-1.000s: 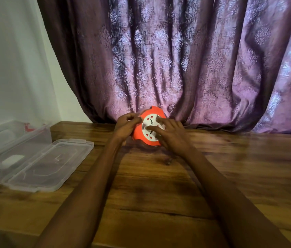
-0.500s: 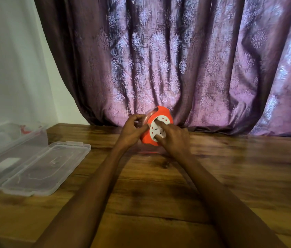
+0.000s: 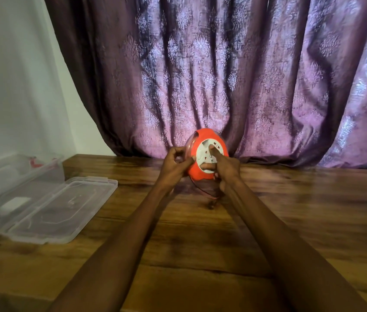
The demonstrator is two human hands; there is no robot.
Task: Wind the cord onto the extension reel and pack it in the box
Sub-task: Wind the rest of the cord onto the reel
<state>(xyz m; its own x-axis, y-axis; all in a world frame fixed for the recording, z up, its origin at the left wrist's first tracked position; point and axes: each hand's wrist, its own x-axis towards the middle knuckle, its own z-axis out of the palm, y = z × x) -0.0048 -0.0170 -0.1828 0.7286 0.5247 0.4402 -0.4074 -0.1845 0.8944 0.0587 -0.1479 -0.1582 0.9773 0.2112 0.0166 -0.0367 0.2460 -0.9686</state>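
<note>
An orange extension reel (image 3: 202,137) with a white socket face stands tilted above the wooden table (image 3: 290,210), held up between both hands. My left hand (image 3: 174,164) grips its left rim. My right hand (image 3: 225,167) presses fingers onto the white face, index finger stretched across it. A thin red cord (image 3: 202,193) hangs in a short loop below the reel, ending near a dark plug (image 3: 212,204) on the table. The clear plastic box (image 3: 18,174) sits open at the far left, its lid (image 3: 61,208) lying flat beside it.
A purple patterned curtain (image 3: 223,75) hangs right behind the reel, its hem resting on the table's back edge. A white wall (image 3: 9,75) stands at the left. A white label or small object (image 3: 11,204) shows through the box.
The reel has risen off the table and turned its white face more toward me. My right index finger moved across the face, and the cord loop below is now visible.
</note>
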